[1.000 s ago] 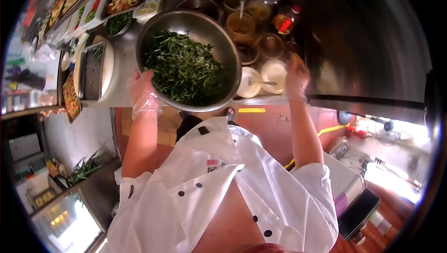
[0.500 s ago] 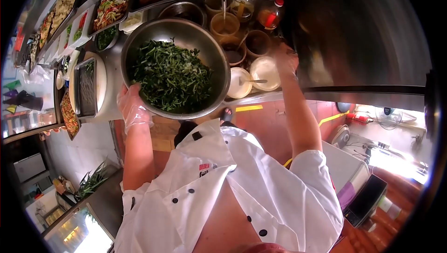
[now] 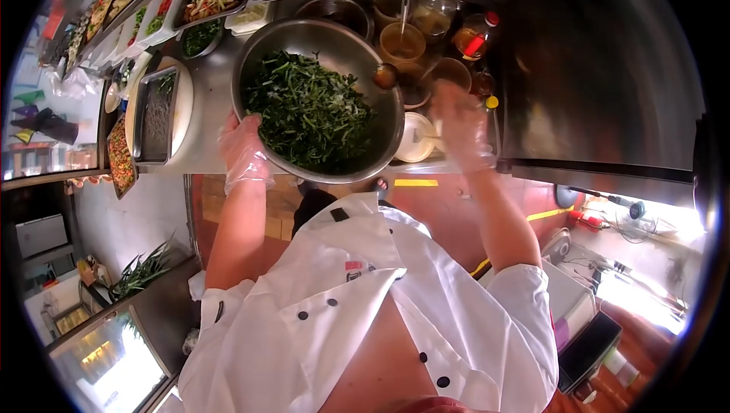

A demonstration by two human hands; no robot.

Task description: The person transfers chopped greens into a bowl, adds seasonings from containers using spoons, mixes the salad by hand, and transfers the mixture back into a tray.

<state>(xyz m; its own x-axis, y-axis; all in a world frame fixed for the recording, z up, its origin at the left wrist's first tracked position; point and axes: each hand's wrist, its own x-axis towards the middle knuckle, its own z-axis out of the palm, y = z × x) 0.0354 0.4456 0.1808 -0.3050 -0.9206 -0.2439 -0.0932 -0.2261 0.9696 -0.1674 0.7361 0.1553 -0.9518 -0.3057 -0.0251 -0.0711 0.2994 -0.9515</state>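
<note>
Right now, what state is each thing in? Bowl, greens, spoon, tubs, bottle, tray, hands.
Bowl: uncovered, partly filled.
Greens: cut, loosely heaped.
Spoon: brown sauce in it, at bowl's rim.
Sauce tub: open, utensil standing in it.
White tub: open.
Red-topped bottle: capped.
Tray: uncovered, holding food.
Left hand: gloved, gripping bowl.
Right hand: gloved, blurred, apparently holding spoon.
</note>
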